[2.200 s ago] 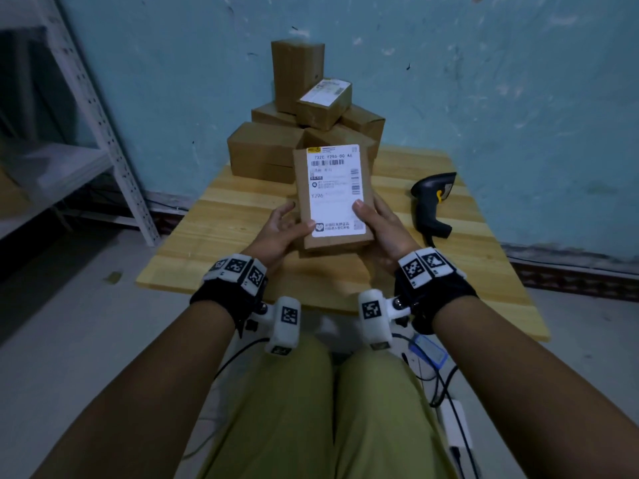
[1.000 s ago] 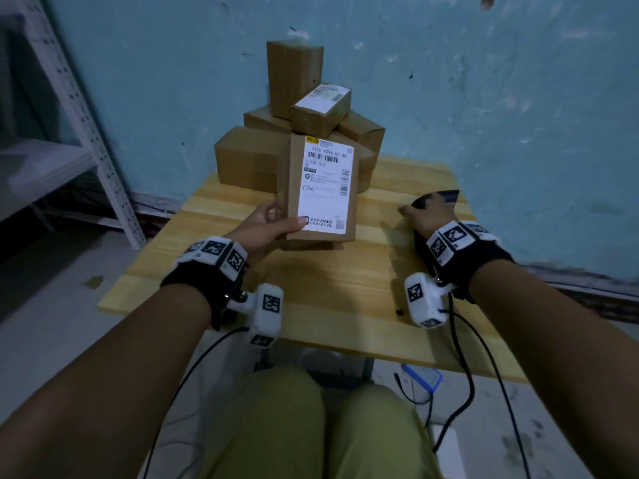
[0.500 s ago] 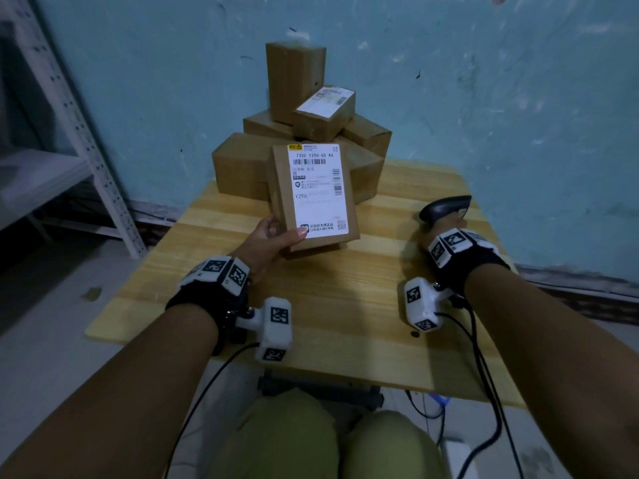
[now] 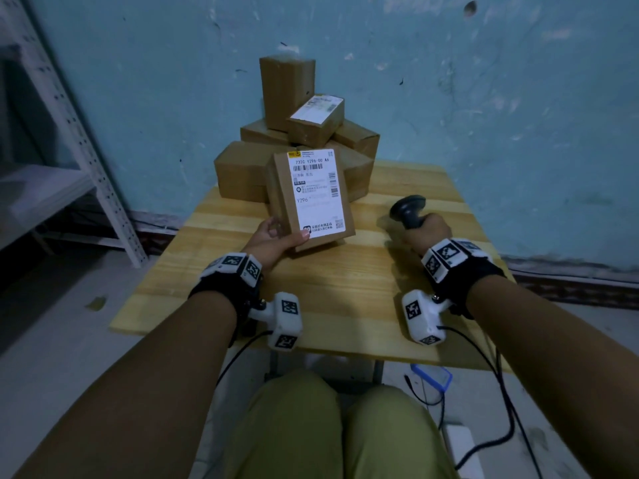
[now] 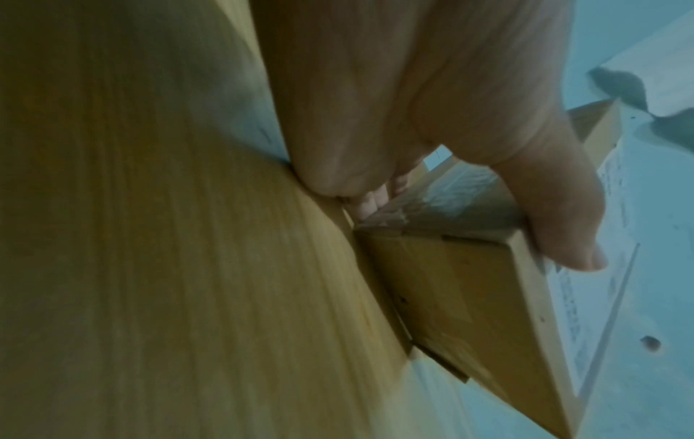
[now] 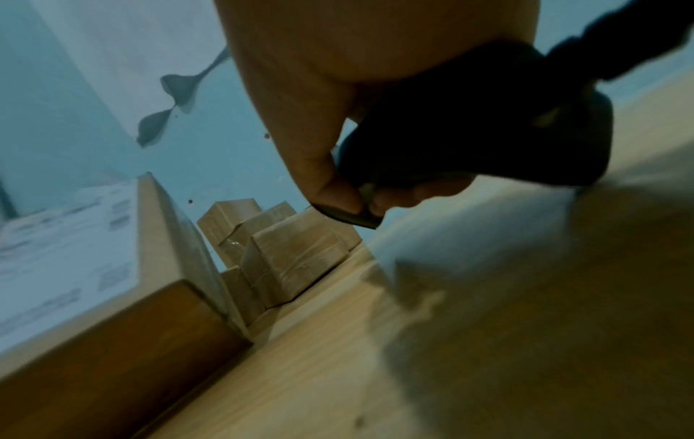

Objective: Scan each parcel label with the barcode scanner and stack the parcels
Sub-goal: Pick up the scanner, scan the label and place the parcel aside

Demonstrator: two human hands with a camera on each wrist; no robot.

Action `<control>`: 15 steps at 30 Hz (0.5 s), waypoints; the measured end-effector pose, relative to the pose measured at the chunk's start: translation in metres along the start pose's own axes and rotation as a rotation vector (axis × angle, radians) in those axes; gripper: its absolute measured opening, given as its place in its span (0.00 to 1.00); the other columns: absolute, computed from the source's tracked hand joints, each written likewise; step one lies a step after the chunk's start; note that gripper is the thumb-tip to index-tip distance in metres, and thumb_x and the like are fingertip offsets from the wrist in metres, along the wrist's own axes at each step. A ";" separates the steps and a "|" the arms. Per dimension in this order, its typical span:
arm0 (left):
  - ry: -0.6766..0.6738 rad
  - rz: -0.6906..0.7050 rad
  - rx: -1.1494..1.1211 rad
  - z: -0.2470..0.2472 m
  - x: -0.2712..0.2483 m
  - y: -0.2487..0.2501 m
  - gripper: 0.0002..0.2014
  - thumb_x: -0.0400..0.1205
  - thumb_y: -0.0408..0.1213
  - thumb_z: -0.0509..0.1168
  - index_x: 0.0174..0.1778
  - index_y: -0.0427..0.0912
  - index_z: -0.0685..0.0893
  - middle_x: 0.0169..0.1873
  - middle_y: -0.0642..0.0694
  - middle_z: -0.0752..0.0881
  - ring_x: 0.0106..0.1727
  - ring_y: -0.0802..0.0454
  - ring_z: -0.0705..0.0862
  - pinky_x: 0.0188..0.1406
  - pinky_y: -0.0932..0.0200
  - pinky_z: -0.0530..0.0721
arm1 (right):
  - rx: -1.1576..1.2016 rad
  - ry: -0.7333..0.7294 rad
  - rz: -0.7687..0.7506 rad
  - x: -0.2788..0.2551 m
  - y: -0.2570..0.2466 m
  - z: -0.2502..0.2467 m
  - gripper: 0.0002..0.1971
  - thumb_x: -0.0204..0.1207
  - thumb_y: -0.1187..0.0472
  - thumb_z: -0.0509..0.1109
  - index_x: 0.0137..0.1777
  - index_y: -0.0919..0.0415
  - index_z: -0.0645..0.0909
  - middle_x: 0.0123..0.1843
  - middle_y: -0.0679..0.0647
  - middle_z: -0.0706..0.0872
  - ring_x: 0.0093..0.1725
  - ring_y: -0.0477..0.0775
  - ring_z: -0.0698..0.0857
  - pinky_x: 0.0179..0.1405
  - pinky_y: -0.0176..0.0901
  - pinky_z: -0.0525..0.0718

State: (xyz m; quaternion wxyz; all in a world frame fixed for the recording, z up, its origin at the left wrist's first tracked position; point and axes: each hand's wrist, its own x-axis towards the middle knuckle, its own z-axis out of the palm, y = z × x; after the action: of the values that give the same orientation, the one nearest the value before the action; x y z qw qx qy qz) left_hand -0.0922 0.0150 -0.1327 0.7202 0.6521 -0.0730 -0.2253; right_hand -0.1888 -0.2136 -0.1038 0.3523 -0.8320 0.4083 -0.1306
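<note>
My left hand (image 4: 276, 236) grips the lower left corner of a flat brown parcel (image 4: 311, 198), thumb on its white label (image 4: 316, 193), which faces me with the barcode at its top. The parcel stands tilted on the wooden table (image 4: 345, 288). In the left wrist view the thumb (image 5: 556, 208) lies over the parcel (image 5: 450, 282) edge and the other fingers are behind it. My right hand (image 4: 427, 231) is wrapped round the handle of the black barcode scanner (image 4: 408, 209), lifted off the table to the parcel's right. The right wrist view shows fingers curled on the scanner (image 6: 469, 142).
A pile of several brown parcels (image 4: 301, 133) stands at the table's far edge against the blue wall; one on top (image 4: 316, 119) carries a label. A metal shelf rack (image 4: 86, 160) stands to the left. Cables (image 4: 484, 392) hang off the near right edge.
My right hand left the parcel, reached right, took the scanner by its handle and raised it. The left hand alone now holds the parcel, shifted slightly left.
</note>
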 end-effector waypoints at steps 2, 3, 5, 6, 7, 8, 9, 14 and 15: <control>0.012 0.011 -0.010 0.000 -0.005 0.000 0.36 0.69 0.29 0.75 0.73 0.34 0.69 0.66 0.35 0.81 0.66 0.41 0.81 0.72 0.44 0.76 | 0.127 0.017 -0.060 -0.011 -0.002 -0.004 0.19 0.72 0.56 0.72 0.57 0.68 0.78 0.45 0.65 0.84 0.40 0.61 0.83 0.37 0.47 0.78; 0.026 0.022 -0.014 0.002 -0.008 0.001 0.36 0.68 0.31 0.77 0.72 0.34 0.71 0.66 0.35 0.82 0.66 0.41 0.82 0.71 0.44 0.76 | 0.198 0.003 -0.093 -0.017 -0.004 -0.008 0.17 0.72 0.59 0.72 0.57 0.68 0.76 0.43 0.64 0.84 0.36 0.60 0.82 0.35 0.46 0.78; 0.070 0.060 0.039 0.002 -0.011 -0.003 0.40 0.63 0.38 0.81 0.70 0.33 0.73 0.66 0.34 0.82 0.65 0.40 0.82 0.71 0.44 0.77 | 0.322 -0.056 -0.153 -0.025 -0.010 -0.017 0.13 0.74 0.67 0.69 0.57 0.65 0.72 0.36 0.60 0.81 0.30 0.55 0.78 0.30 0.42 0.75; 0.087 0.076 0.066 0.000 -0.010 -0.007 0.47 0.57 0.46 0.84 0.70 0.34 0.74 0.65 0.35 0.83 0.65 0.40 0.82 0.70 0.43 0.78 | 0.377 -0.083 -0.180 -0.031 -0.014 -0.022 0.13 0.75 0.71 0.67 0.57 0.65 0.71 0.33 0.58 0.78 0.28 0.54 0.77 0.28 0.41 0.75; 0.100 0.091 0.079 -0.004 0.000 -0.016 0.54 0.49 0.54 0.84 0.70 0.36 0.75 0.64 0.37 0.84 0.65 0.41 0.83 0.70 0.42 0.78 | 0.427 -0.112 -0.210 -0.037 -0.017 -0.028 0.12 0.74 0.73 0.66 0.55 0.65 0.71 0.31 0.57 0.76 0.26 0.53 0.75 0.26 0.41 0.74; 0.097 0.100 0.098 -0.008 0.007 -0.024 0.59 0.43 0.60 0.84 0.70 0.38 0.75 0.64 0.40 0.84 0.64 0.43 0.83 0.69 0.41 0.78 | 0.469 -0.138 -0.239 -0.043 -0.020 -0.033 0.10 0.75 0.74 0.66 0.53 0.66 0.70 0.29 0.56 0.75 0.24 0.52 0.74 0.24 0.40 0.73; 0.097 0.105 0.116 -0.011 0.011 -0.028 0.62 0.39 0.63 0.83 0.70 0.39 0.75 0.64 0.42 0.84 0.64 0.44 0.83 0.69 0.41 0.78 | 0.503 -0.172 -0.267 -0.049 -0.022 -0.037 0.08 0.76 0.73 0.66 0.50 0.65 0.71 0.26 0.56 0.75 0.21 0.50 0.74 0.21 0.38 0.73; 0.124 0.093 0.176 -0.002 -0.014 -0.008 0.59 0.45 0.57 0.80 0.74 0.38 0.71 0.66 0.42 0.83 0.65 0.46 0.82 0.71 0.44 0.77 | 0.660 -0.360 -0.359 -0.072 -0.028 -0.045 0.07 0.80 0.61 0.66 0.42 0.63 0.74 0.16 0.50 0.73 0.14 0.47 0.69 0.17 0.36 0.69; 0.126 0.087 0.187 0.002 -0.021 -0.004 0.58 0.47 0.56 0.80 0.75 0.39 0.69 0.67 0.42 0.82 0.66 0.46 0.82 0.71 0.45 0.76 | 0.669 -0.385 -0.366 -0.075 -0.030 -0.044 0.08 0.81 0.60 0.66 0.42 0.63 0.74 0.17 0.50 0.73 0.14 0.47 0.69 0.17 0.37 0.69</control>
State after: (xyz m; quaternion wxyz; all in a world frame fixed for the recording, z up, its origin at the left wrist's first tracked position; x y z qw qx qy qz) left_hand -0.1121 0.0218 -0.1325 0.6685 0.7255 -0.0767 -0.1445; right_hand -0.2410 -0.1643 -0.0465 0.6434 -0.7400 0.1157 -0.1586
